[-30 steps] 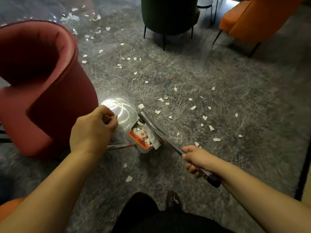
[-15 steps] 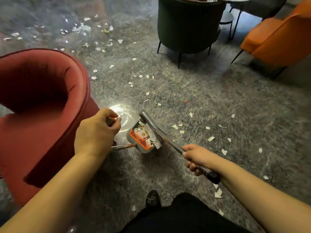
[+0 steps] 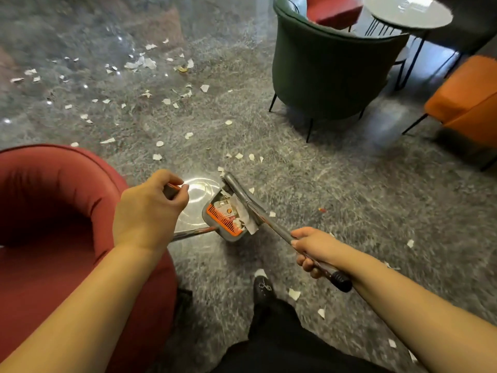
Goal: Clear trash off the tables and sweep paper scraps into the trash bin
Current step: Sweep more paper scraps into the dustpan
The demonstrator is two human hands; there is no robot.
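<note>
1. Grey speckled floor (image 3: 336,184) in my head view, white paper scraps (image 3: 139,63) strewn far-left & centre, a few by my shoe (image 3: 263,288).
2. L hand (image 3: 148,211) curled round dustpan handle (image 3: 189,234); dustpan (image 3: 227,215), orange comb inside, holds scraps.
3. R hand (image 3: 313,250) gripping broom handle (image 3: 271,223) near its black end; broom head rests on dustpan rim.
4. Red chair (image 3: 53,211) left, green chair (image 3: 322,74) & round table (image 3: 408,14) far right, orange seat (image 3: 465,103) beside.

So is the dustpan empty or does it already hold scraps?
Holds scraps: white paper pieces lie piled inside the dustpan against its orange comb; how full, cannot tell.
</note>
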